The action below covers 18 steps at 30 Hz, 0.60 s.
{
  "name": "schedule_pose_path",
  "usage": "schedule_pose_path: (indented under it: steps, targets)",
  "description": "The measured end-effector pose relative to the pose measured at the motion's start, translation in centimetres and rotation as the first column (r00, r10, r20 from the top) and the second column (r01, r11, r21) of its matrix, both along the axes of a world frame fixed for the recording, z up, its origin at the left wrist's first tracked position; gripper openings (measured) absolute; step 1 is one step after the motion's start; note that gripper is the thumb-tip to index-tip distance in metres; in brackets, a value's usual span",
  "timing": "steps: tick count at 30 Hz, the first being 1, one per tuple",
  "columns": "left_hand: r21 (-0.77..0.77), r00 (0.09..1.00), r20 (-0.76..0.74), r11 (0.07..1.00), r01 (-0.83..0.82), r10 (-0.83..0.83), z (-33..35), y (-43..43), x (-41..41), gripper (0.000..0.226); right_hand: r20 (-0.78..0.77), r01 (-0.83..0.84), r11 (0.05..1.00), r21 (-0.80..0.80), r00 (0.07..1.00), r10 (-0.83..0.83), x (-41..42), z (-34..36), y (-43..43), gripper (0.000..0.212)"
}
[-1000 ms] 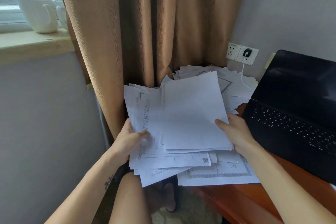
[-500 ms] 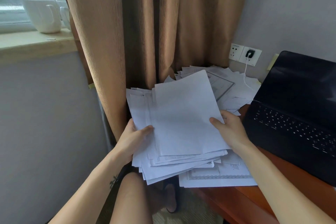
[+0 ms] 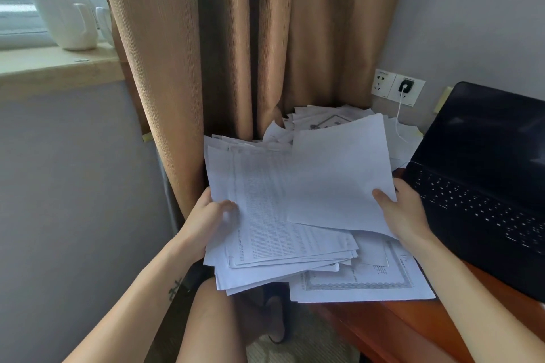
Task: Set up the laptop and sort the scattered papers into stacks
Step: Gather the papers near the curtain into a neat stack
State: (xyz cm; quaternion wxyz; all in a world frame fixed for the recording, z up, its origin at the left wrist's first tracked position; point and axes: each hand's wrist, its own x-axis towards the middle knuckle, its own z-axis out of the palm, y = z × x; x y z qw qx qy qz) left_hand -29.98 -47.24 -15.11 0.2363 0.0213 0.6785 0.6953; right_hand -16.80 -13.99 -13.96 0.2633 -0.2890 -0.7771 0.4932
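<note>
Corner of a room, seen from above and behind two bare forearms. Grey wall [image 3: 67, 186] filling the 9 o'clock side, more grey wall at 1 o'clock. Tan curtain [image 3: 253, 38] hanging in heavy folds from 12 o'clock down to the centre. Reddish-brown wooden desk [image 3: 392, 330] running from 3 o'clock to 5 o'clock. Open black laptop [image 3: 483, 174] on the desk at 3 o'clock, screen dark, keyboard facing the person. Pale window sill [image 3: 56, 68] at 10 o'clock, carrying a white mug [image 3: 67, 20] with a second white cup partly hidden behind the curtain edge.

Sheaf of papers [image 3: 280, 215] at the centre, lifted clear of the desk edge, sheets fanned and uneven, the top left sheet printed in dense rows. Gripped at its 9 o'clock edge by the left hand [image 3: 203, 221], thumb pressed on top, other fingers hidden underneath. One blank sheet [image 3: 339, 177] tilted across the sheaf's upper right, pinched at its 4 o'clock corner by the right hand [image 3: 404, 215], thumb on top, remaining fingers out of sight below. Loose pile of papers [image 3: 321, 121] behind at 1 o'clock against the curtain; bordered certificate-like sheets [image 3: 362, 283] flat on the desk at 5 o'clock.

White double wall socket [image 3: 395, 87] at 2 o'clock, black plug inserted, white cable [image 3: 398, 121] trailing down onto the papers. Bare knee and a shoe below at 6 o'clock.
</note>
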Motion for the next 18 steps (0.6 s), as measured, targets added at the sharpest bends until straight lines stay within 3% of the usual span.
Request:
schedule_pose_path:
  steps: [5,8,11,14,18]
  targets:
    - [-0.015,1.000,-0.022,1.000,-0.006,0.006,0.3,0.3,0.1,0.036,0.090,-0.180,0.983,-0.031,0.979,0.182,-0.1,0.1,-0.9,0.026]
    - [-0.027,0.998,-0.055,1.000,0.015,-0.016,0.3,0.6,0.2,0.033,0.177,-0.295,0.954,0.049,0.943,0.282,-1.3,-0.5,-2.9,0.039]
    - [-0.002,0.995,-0.086,0.998,0.056,-0.056,0.4,0.8,0.5,0.019,0.288,-0.321,0.922,0.215,0.923,0.254,-2.8,-1.5,-5.3,0.057]
    - [-0.005,0.994,-0.077,0.997,0.079,-0.079,0.3,0.8,0.4,0.026,0.422,-0.351,0.865,0.360,0.888,0.184,-3.3,-1.8,-7.5,0.056]
    - [-0.028,0.994,-0.088,0.998,0.063,-0.066,-0.3,0.4,0.0,0.040,0.365,-0.324,0.876,0.358,0.912,0.188,-3.0,-2.2,-8.4,0.047]
